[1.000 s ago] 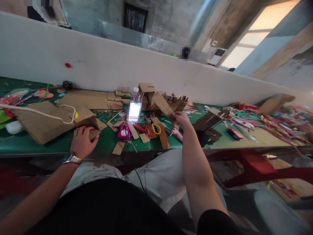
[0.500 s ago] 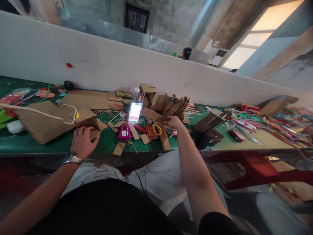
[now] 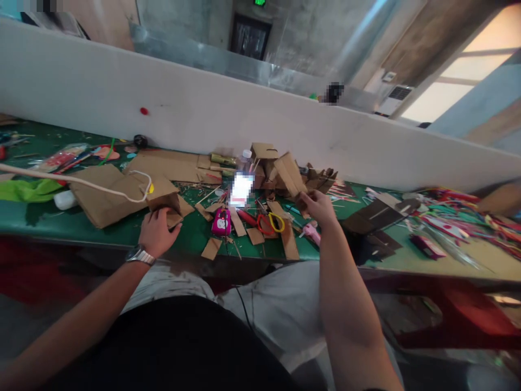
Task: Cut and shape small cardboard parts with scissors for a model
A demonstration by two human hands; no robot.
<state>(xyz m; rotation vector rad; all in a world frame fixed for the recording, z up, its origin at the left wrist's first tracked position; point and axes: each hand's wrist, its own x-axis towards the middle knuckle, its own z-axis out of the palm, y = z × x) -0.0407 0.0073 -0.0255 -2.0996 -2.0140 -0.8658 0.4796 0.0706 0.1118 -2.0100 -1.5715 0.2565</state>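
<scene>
My left hand (image 3: 158, 234) is at the open end of a flattened brown cardboard box (image 3: 108, 193), its fingers curled over the flap and the thumb apart on the near side; the fingertips are partly hidden. My right hand (image 3: 319, 207) pinches the lower end of a cardboard strip (image 3: 290, 174), which it holds up at a tilt above the clutter. Below that hand lies a pink glue gun (image 3: 311, 232). Between my hands are scissors (image 3: 277, 222) with red and yellow handles, a magenta device (image 3: 221, 221) with a cord, and several loose cardboard pieces (image 3: 211, 248).
A bright-screened phone (image 3: 241, 189) leans before a clear bottle (image 3: 246, 160). Cardboard constructions (image 3: 266, 152) stand behind. A dark cardboard piece (image 3: 378, 222) and coloured strands (image 3: 459, 212) lie right. A white partition (image 3: 228, 108) backs the green table (image 3: 36, 217). A white cord (image 3: 81, 179) crosses the box.
My right hand has lifted the cardboard strip and turned it more upright, uncovering the glue gun. My left hand stays at the box. The whole view has shifted slightly left.
</scene>
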